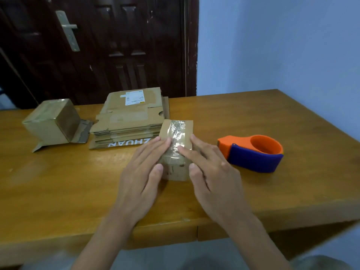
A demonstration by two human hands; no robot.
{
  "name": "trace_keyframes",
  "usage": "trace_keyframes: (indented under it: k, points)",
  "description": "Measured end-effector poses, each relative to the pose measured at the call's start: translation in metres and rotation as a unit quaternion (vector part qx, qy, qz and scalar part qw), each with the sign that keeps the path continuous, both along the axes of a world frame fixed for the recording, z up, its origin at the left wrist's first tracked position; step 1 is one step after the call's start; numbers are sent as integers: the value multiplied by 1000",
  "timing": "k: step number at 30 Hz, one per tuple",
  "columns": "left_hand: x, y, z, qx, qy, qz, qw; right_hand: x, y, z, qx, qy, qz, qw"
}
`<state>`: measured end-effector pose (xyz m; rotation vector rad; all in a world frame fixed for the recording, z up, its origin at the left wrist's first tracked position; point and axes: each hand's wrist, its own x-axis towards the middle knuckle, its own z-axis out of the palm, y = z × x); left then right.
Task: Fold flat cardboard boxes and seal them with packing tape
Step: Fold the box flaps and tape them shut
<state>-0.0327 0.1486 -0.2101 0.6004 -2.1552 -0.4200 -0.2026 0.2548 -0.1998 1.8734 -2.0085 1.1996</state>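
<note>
Pressed flat at the middle of a wooden bench point(253, 117): a small folded cardboard box point(176, 151), a wrinkled strip of clear packing tape point(178, 133) running along its top seam and down the near face. Left hand point(142, 172) laid on the box's left side, fingers straight and together, fingertips on the tape, thumb against the near face; grip fully open, closed round nothing. Right hand point(210, 168) mirroring it on the right side, index finger stretched along the tape, other fingers spread across the top edge, thumb on the near face; grip likewise open, merely pressing. Just beyond the box and touching its far left corner, a stack of flat cardboard boxes point(132, 121), the topmost bearing a white shipping label point(134, 97), a lower sheet showing white lettering at its near edge. Farther left, well apart from the hands, a second folded cardboard box point(52, 123), tilted, loose flaps splayed at its base. To the right of the hands, near but not touching, an orange and blue tape dispenser point(253, 152) lying on the bench. Behind the bench, a dark wooden door point(116, 45) with a metal handle point(68, 30), and a pale blue wall point(282, 45).
</note>
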Motion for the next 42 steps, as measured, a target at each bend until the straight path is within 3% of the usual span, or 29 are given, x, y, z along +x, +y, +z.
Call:
trace_keyframes:
  k: [2,5,12,16,20,25,29,33,37,42]
  points:
    - [0,-7,10,-6,24,10,1000,-4,-10,12,-12,-20,-2,1000]
    - [2,-27,33,-41,-41,-1,998,-16,-27,21,18,-65,23,997]
    - [9,-64,52,64,-110,-153,980,-36,-26,29,85,-98,107,986]
    - [12,-67,46,90,-91,-177,976,-44,-26,29,84,-80,141,983]
    - [11,-67,31,25,-40,-167,985,-47,-28,26,60,-20,146,987]
    - [12,-68,17,21,-13,-163,986,-41,-31,13,20,-15,132,991]
    - [18,-67,24,52,-63,-178,981,-33,-32,7,2,-25,103,994]
    - [29,-72,44,124,-142,-212,959,-37,-28,14,40,-70,134,988]
    - [28,-76,50,46,-160,-203,965,-45,-28,22,83,-101,170,977]
    - [19,-71,42,13,-69,-168,983,-46,-30,20,70,-126,188,972]
